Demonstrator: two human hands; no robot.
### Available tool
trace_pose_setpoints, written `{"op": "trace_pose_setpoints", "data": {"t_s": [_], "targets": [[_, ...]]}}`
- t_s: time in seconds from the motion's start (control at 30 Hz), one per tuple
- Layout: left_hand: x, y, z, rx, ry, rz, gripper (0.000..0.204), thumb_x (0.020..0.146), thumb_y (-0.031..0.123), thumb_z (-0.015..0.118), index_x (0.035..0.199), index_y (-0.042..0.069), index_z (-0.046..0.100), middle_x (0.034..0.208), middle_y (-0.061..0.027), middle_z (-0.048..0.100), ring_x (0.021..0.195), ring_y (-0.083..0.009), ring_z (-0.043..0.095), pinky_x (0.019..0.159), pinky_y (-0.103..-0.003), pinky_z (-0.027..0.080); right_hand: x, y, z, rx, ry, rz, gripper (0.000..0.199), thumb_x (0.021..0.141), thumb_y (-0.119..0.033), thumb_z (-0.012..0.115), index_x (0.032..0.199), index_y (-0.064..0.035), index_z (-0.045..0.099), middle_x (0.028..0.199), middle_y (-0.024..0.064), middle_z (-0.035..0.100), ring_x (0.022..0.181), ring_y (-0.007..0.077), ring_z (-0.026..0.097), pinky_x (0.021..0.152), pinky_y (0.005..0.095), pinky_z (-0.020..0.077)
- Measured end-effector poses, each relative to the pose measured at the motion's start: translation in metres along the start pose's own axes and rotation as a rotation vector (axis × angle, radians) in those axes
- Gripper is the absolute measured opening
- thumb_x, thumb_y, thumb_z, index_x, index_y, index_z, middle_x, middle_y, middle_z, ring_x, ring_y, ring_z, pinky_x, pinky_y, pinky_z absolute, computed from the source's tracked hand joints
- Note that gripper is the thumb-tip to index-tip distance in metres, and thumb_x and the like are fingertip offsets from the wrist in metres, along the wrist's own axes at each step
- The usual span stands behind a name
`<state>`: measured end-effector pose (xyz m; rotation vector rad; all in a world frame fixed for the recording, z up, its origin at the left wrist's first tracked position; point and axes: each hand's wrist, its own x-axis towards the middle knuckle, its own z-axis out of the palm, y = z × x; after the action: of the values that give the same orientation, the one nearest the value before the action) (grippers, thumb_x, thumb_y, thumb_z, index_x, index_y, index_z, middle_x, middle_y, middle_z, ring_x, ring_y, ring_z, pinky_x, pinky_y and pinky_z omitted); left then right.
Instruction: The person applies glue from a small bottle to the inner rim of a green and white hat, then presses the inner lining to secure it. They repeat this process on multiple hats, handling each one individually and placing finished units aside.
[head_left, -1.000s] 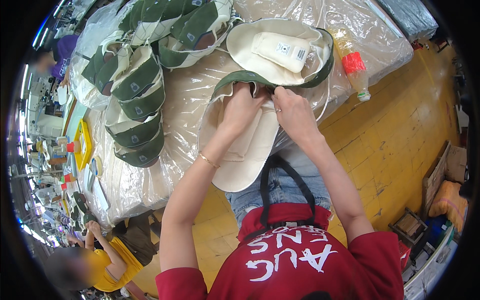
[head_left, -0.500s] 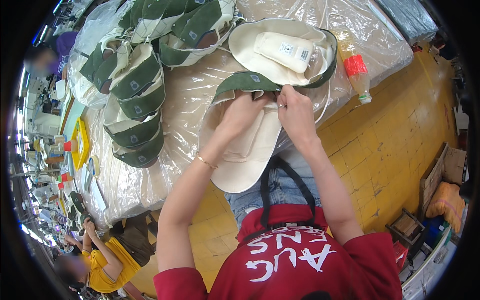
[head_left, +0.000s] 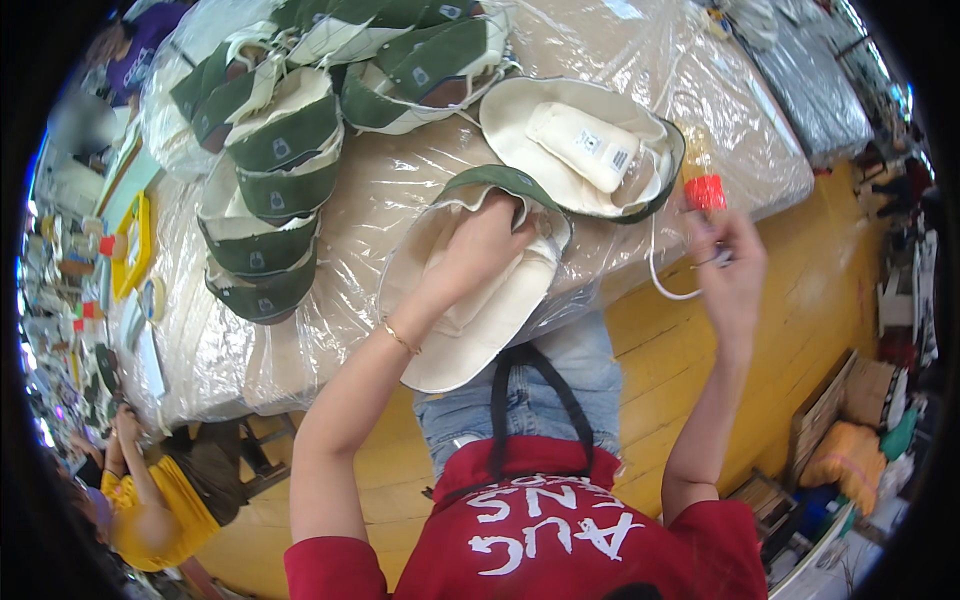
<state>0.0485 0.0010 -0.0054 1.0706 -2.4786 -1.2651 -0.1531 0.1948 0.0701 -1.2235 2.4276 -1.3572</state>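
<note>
Two hands busy stitching cream hat (head_left: 470, 300).
Left hand (head_left: 485, 250) pressing hat down; right hand (head_left: 730, 270) pinching thread (head_left: 660, 270), pulled taut; next likely another stitch.

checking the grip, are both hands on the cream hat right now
No, only the left hand rests on the cream hat; the right hand is raised off to the side, pulling a white cord.

Looks like a hat-making workshop: stacks of green-and-cream hats (head_left: 275, 190) are piling up on a plastic-covered table (head_left: 400, 170), coworkers (head_left: 165, 490) sitting nearby.
</note>
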Motion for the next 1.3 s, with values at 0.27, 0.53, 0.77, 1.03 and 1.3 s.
{"op": "trace_pose_setpoints", "data": {"t_s": [0.27, 0.53, 0.77, 1.03, 1.3], "targets": [[-0.005, -0.004, -0.001, -0.036, -0.018, 0.082, 0.036, 0.086, 0.028, 0.063, 0.107, 0.000, 0.058, 0.100, -0.0241, 0.066, 0.093, -0.0406, 0.065, 0.082, -0.047, 0.051, 0.124, 0.119, -0.047, -0.779, 0.154, -0.042, 0.023, 0.092, -0.026, 0.066, 0.096, -0.0058, 0.055, 0.075, 0.0162, 0.064, 0.064, 0.0311, 0.058, 0.062, 0.0411, 0.0460], [-0.014, -0.007, -0.004, -0.052, -0.015, 0.098, 0.036, 0.085, 0.031, 0.064, 0.095, -0.004, 0.064, 0.090, -0.0249, 0.067, 0.085, -0.0388, 0.066, 0.079, -0.045, 0.052, 0.144, 0.104, -0.028, 0.122, 0.036, 0.062, 0.032, 0.093, -0.015, 0.067, 0.117, -0.0037, 0.049, 0.087, 0.0032, 0.058, 0.071, 0.0084, 0.051, 0.063, 0.0238, 0.0428], [-0.018, -0.004, -0.002, -0.057, 0.041, 0.152, 0.035, 0.085, 0.031, 0.065, 0.100, 0.000, 0.063, 0.098, -0.0209, 0.066, 0.085, -0.0395, 0.065, 0.079, -0.045, 0.052, 0.201, 0.051, 0.010, 0.078, -0.181, -0.044, 0.055, 0.092, -0.030, 0.067, 0.136, -0.0042, 0.046, 0.120, 0.0209, 0.062, 0.107, 0.0271, 0.061, 0.093, 0.0374, 0.0469], [-0.038, 0.010, 0.004, 0.202, 0.120, 0.158, 0.044, 0.085, 0.041, 0.067, 0.099, 0.000, 0.068, 0.099, -0.0209, 0.067, 0.100, -0.0364, 0.063, 0.099, -0.050, 0.040, 0.143, 0.080, -0.010, -0.673, -0.291, 0.115, 0.078, 0.082, -0.051, 0.070, 0.133, 0.0051, 0.050, 0.116, 0.0287, 0.063, 0.110, 0.0339, 0.062, 0.095, 0.0401, 0.0469], [-0.049, 0.011, 0.028, 0.297, 0.423, 0.118, 0.042, 0.087, 0.041, 0.063, 0.096, 0.001, 0.071, 0.112, -0.0199, 0.064, 0.122, -0.0354, 0.049, 0.115, -0.057, 0.016, 0.105, 0.115, -0.018, -0.141, -0.516, 0.433, 0.067, 0.085, -0.044, 0.072, 0.125, 0.0061, 0.056, 0.088, 0.0091, 0.069, 0.077, 0.0180, 0.067, 0.069, 0.0313, 0.0534]]}}
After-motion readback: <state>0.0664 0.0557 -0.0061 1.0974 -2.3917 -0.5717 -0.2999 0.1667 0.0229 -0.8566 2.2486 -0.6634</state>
